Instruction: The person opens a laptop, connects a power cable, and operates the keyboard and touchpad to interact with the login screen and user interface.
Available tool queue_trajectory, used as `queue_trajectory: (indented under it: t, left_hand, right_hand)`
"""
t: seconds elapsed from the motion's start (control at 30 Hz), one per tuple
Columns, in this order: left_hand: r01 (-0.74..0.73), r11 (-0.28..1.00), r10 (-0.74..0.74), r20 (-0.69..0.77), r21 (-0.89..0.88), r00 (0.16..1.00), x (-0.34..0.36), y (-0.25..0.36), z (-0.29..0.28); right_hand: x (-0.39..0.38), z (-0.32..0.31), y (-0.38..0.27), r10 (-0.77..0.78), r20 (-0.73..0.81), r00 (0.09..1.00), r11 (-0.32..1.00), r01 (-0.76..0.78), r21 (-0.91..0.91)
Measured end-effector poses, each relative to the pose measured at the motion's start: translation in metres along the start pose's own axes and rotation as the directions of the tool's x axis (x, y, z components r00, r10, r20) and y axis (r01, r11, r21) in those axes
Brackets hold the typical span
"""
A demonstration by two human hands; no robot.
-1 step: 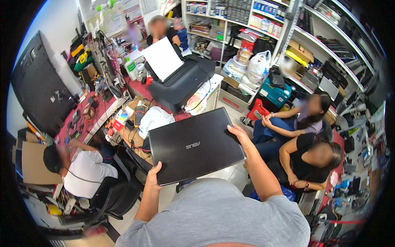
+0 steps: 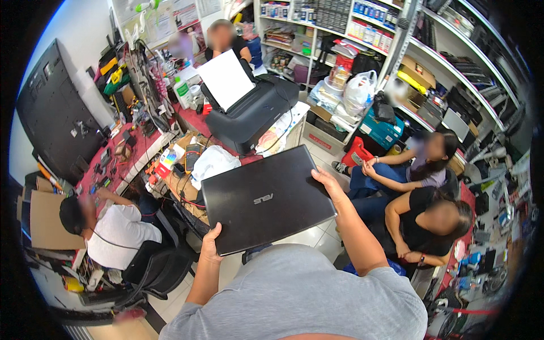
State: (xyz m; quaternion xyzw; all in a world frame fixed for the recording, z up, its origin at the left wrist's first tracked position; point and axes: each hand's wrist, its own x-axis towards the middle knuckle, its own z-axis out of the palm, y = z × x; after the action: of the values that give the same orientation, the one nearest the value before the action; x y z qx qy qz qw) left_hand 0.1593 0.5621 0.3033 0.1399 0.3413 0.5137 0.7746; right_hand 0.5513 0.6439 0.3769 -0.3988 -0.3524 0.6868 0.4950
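Observation:
Between my two hands is a closed black laptop point(image 2: 266, 218), held in front of my body with its dark lid facing up and slightly tilted. My left hand point(image 2: 211, 242) grips the near left corner, its thumb lying on the lid. At the right edge, toward the far corner, my right hand point(image 2: 328, 186) holds on with its thumb on top. The fingers of both hands are hidden beneath the laptop. Beyond it, on a worktable, stand a black printer point(image 2: 249, 116) with a white sheet of paper point(image 2: 226, 79) upright in its feeder and a crumpled white plastic bag point(image 2: 215, 164).
At the left, a person in a white shirt point(image 2: 124, 235) sits at a cluttered red bench point(image 2: 122, 153). Two seated people point(image 2: 416, 218) are close on my right. Another person point(image 2: 226, 45) sits behind the printer. Loaded shelves point(image 2: 453, 62) line the back and right.
The laptop has shifted very slightly to the left and away in the picture. Both hands keep their hold on it.

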Motion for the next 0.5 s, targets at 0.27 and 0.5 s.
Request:
queue_trajectory:
  t: [0.27,0.5]
  left_hand:
    - [-0.276,0.950,0.272,-0.052,-0.145,0.961,0.037,0.013,0.006]
    - [-0.384,0.916,0.372,-0.108,-0.115,0.922,0.093,0.044,-0.008]
  right_hand:
    - [0.088,0.012,-0.002,0.045,0.218,0.975,0.992,-0.069,0.103]
    - [0.156,0.007,0.004,0.126,0.174,0.977,0.991,-0.116,-0.062]
